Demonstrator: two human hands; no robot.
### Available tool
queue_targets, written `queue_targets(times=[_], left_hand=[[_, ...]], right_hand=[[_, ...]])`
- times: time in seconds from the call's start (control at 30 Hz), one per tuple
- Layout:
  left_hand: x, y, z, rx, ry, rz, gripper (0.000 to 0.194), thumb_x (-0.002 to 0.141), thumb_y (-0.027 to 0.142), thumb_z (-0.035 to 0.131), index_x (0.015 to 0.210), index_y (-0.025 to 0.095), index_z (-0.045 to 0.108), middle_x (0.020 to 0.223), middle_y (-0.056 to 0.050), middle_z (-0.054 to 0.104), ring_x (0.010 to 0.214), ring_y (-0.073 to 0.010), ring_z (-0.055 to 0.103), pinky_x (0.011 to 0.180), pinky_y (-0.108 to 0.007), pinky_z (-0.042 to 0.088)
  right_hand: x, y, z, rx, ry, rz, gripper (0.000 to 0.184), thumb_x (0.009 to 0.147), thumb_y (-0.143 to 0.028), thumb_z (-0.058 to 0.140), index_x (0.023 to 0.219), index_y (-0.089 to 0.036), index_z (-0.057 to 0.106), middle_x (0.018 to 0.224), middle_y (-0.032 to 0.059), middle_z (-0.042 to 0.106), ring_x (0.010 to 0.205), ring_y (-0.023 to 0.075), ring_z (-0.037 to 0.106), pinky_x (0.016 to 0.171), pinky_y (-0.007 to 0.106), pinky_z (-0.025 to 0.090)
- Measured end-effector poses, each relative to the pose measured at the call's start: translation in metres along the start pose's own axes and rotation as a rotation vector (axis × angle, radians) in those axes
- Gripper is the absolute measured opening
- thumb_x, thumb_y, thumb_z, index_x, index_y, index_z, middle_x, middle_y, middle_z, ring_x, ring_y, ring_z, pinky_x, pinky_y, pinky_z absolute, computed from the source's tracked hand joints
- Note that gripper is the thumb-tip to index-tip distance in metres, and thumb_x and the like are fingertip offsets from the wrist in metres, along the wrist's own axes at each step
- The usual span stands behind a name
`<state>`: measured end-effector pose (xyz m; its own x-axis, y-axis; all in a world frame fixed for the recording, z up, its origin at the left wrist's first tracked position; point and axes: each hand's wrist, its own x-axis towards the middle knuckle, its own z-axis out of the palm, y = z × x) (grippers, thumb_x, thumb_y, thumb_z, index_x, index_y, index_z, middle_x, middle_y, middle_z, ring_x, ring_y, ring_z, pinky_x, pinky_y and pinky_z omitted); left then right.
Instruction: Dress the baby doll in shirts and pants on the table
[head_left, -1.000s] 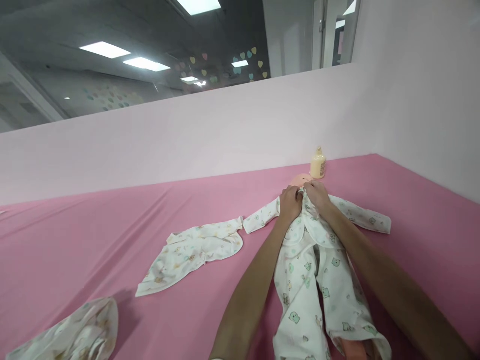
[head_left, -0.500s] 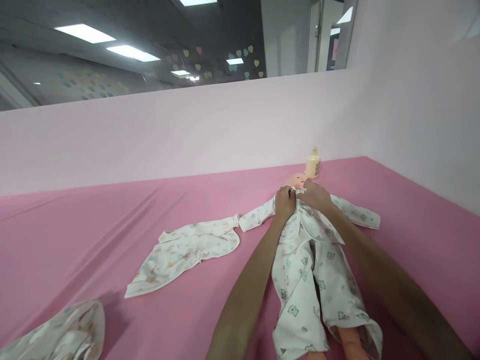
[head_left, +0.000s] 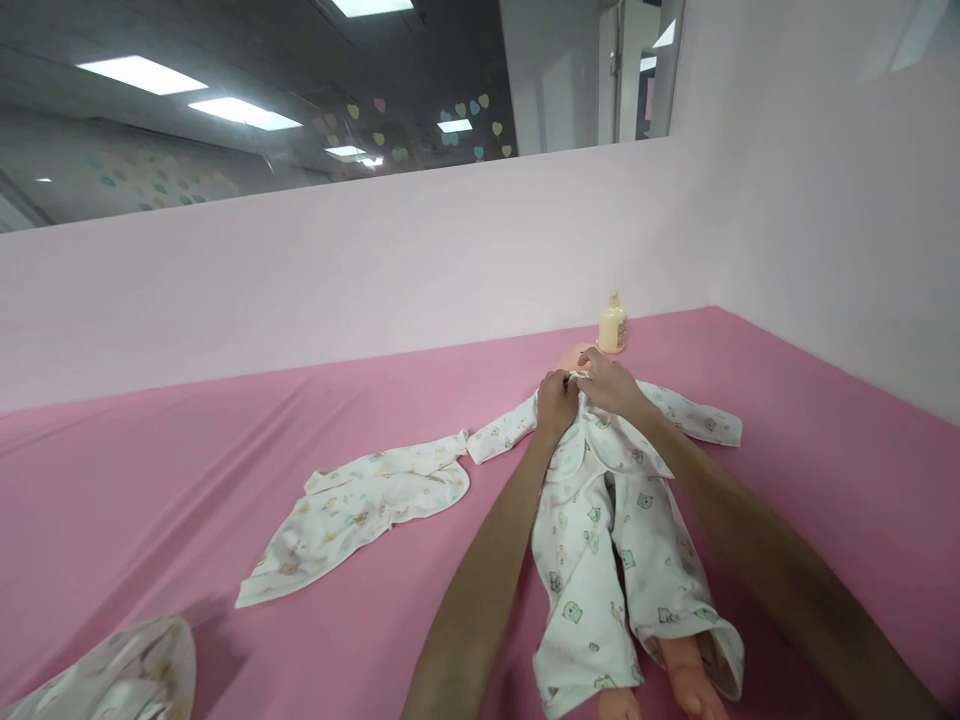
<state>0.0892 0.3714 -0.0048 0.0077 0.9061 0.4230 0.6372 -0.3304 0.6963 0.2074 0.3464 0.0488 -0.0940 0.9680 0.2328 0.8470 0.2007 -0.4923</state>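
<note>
A baby doll lies on its back, dressed in a white printed baby shirt and matching white trousers. Its feet point toward me, and my hands hide much of its head. At the shirt's neckline, my left hand has its fingers closed on the collar edge. My right hand pinches the same neckline from the other side, its fingers bent close to the doll's chin. Both shirt sleeves stretch outward, and the cuff on the left lies beside a second white printed garment.
The surface carries a pink cover with creases on the left. A cream pump bottle stands behind the doll's head, near the white wall. Folded printed cloth lies at the lower left. Another wall bounds the right.
The whole view has shifted slightly, so things sit a little further left. My right hand's fingers have moved slightly at the collar; both hands stay at the neckline.
</note>
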Motion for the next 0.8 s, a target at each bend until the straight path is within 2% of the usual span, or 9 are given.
queue_targets(times=[0.13, 0.37, 0.43, 0.57, 0.67, 0.8], left_hand=[[-0.001, 0.000, -0.001, -0.022, -0.015, -0.008, 0.013, 0.088, 0.016, 0.048, 0.077, 0.020, 0.051, 0.087, -0.004, 0.060, 0.088, -0.0181, 0.053, 0.079, -0.029, 0.041], [0.002, -0.004, 0.002, 0.047, 0.009, 0.050, 0.013, 0.090, 0.018, 0.049, 0.077, 0.020, 0.051, 0.086, -0.005, 0.061, 0.090, -0.0190, 0.054, 0.080, -0.030, 0.041], [0.001, -0.003, 0.002, 0.046, 0.009, 0.048, 0.004, 0.090, 0.019, 0.050, 0.087, 0.020, 0.054, 0.088, -0.004, 0.062, 0.088, -0.0184, 0.055, 0.079, -0.029, 0.041], [-0.005, 0.002, -0.002, 0.057, -0.011, 0.035, 0.026, 0.092, 0.023, 0.048, 0.118, 0.022, 0.050, 0.092, -0.004, 0.062, 0.086, -0.0183, 0.058, 0.076, -0.029, 0.043], [-0.009, 0.010, -0.009, 0.147, -0.068, 0.093, 0.022, 0.093, 0.021, 0.044, 0.111, 0.022, 0.056, 0.101, -0.008, 0.062, 0.094, -0.0202, 0.059, 0.079, -0.030, 0.043], [-0.008, 0.021, -0.026, 0.266, -0.223, 0.122, 0.020, 0.091, 0.020, 0.043, 0.100, 0.019, 0.061, 0.108, -0.012, 0.063, 0.101, -0.0239, 0.059, 0.081, -0.032, 0.043]], right_hand=[[0.000, 0.001, -0.003, 0.010, 0.017, -0.015, 0.032, 0.079, -0.021, 0.046, 0.110, -0.025, 0.052, 0.098, 0.0049, 0.065, 0.091, 0.0225, 0.059, 0.066, 0.028, 0.038], [0.001, 0.012, -0.004, -0.044, -0.124, -0.036, 0.031, 0.075, -0.016, 0.049, 0.105, -0.023, 0.055, 0.096, 0.0044, 0.066, 0.088, 0.0215, 0.059, 0.065, 0.027, 0.037], [0.000, 0.011, -0.004, -0.057, -0.149, -0.074, 0.031, 0.073, -0.014, 0.049, 0.103, -0.022, 0.054, 0.098, 0.0041, 0.066, 0.089, 0.0214, 0.059, 0.065, 0.028, 0.038], [0.001, 0.008, -0.002, -0.070, -0.152, -0.109, 0.029, 0.073, -0.012, 0.048, 0.099, -0.022, 0.054, 0.103, 0.0047, 0.066, 0.092, 0.0220, 0.060, 0.065, 0.028, 0.038], [0.003, 0.010, -0.001, -0.068, -0.151, -0.095, 0.028, 0.074, -0.013, 0.048, 0.100, -0.022, 0.055, 0.104, 0.0057, 0.066, 0.092, 0.0228, 0.060, 0.067, 0.029, 0.039], [0.003, 0.011, -0.002, -0.091, -0.092, -0.032, 0.026, 0.078, -0.016, 0.048, 0.103, -0.021, 0.054, 0.110, 0.0088, 0.064, 0.095, 0.0256, 0.059, 0.069, 0.031, 0.040]])
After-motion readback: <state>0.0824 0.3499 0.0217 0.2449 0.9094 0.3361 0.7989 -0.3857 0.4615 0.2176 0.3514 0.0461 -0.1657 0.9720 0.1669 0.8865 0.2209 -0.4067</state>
